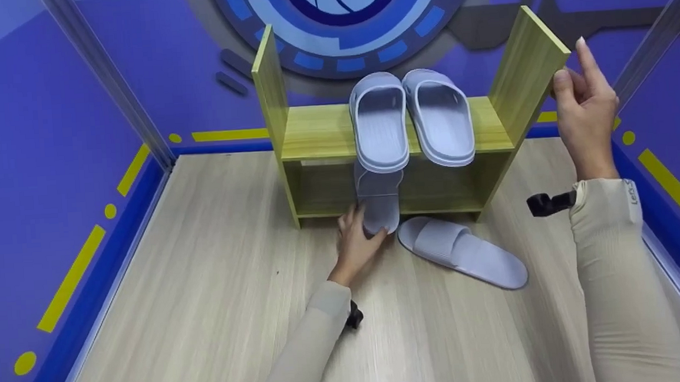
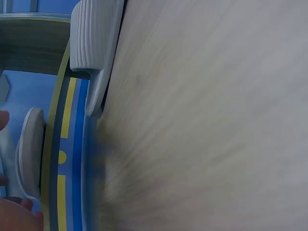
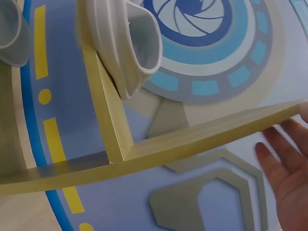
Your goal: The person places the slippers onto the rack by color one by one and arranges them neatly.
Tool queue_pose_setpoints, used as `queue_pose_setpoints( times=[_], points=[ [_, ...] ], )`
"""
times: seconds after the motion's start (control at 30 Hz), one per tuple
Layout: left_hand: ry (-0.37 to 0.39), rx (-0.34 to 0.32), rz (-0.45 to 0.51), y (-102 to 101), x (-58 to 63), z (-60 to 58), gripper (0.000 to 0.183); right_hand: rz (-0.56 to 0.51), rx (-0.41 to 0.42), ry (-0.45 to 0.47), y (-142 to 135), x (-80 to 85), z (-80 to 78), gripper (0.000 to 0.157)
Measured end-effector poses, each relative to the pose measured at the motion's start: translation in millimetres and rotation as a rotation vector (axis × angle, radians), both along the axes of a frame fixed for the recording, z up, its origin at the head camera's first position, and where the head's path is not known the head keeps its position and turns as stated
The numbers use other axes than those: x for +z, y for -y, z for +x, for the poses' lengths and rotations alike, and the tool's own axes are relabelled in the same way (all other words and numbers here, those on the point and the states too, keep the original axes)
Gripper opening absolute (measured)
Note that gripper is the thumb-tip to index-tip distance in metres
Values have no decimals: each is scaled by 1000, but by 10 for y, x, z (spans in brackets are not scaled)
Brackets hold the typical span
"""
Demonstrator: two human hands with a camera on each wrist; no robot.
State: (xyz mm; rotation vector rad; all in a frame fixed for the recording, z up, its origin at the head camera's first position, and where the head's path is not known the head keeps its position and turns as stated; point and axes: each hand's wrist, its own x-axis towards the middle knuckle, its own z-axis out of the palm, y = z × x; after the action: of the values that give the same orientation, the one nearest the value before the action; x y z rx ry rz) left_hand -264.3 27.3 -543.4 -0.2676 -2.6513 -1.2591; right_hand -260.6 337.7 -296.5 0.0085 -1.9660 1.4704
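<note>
My left hand (image 1: 356, 240) holds a pale grey slide slipper (image 1: 380, 215) by its heel end, thumb on one side and fingers on the other. The slipper's strap end reaches into the lower level of a yellow-green wooden shoe rack (image 1: 316, 134). In the left wrist view, that slipper (image 2: 32, 149) shows beside a few fingertips. The matching slide slipper (image 1: 489, 258) lies on the floor to the right, toe toward the rack. My right hand (image 1: 589, 108) touches the rack's right side panel near its upper front corner, index finger pointing up.
Two pale grey clogs (image 1: 381, 123) (image 1: 443, 122) stand side by side on the upper shelf, heels jutting over its front edge. Blue-purple printed walls (image 1: 36, 144) enclose the wood-look floor (image 1: 221, 269) behind and at both sides.
</note>
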Motion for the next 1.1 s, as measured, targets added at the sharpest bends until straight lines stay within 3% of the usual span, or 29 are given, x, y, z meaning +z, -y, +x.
queue_pose_setpoints(
  times=[0.17, 0.37, 0.67, 0.87, 1.0, 1.1],
  points=[
    [-130, -75, 41, 104, 88, -32, 58, 64, -28, 45, 5, -121, 112, 55],
    [-330, -123, 41, 289, 282, -98, 43, 112, -11, 86, 17, -374, 245, 60],
    [-692, -169, 41, 620, 709, -201, 40, 186, 31, 130, -122, -1085, 297, 73],
    [-892, -140, 123, 799, 1070, -299, 37, 217, 35, 225, -145, -1534, 397, 79],
    [-961, -88, 148, 918, 1317, -353, 39, 241, 66, 311, -152, -1795, 489, 81],
    [-968, -34, 164, 994, 1492, -381, 42, 275, 130, 372, -162, -1971, 541, 81]
  ],
)
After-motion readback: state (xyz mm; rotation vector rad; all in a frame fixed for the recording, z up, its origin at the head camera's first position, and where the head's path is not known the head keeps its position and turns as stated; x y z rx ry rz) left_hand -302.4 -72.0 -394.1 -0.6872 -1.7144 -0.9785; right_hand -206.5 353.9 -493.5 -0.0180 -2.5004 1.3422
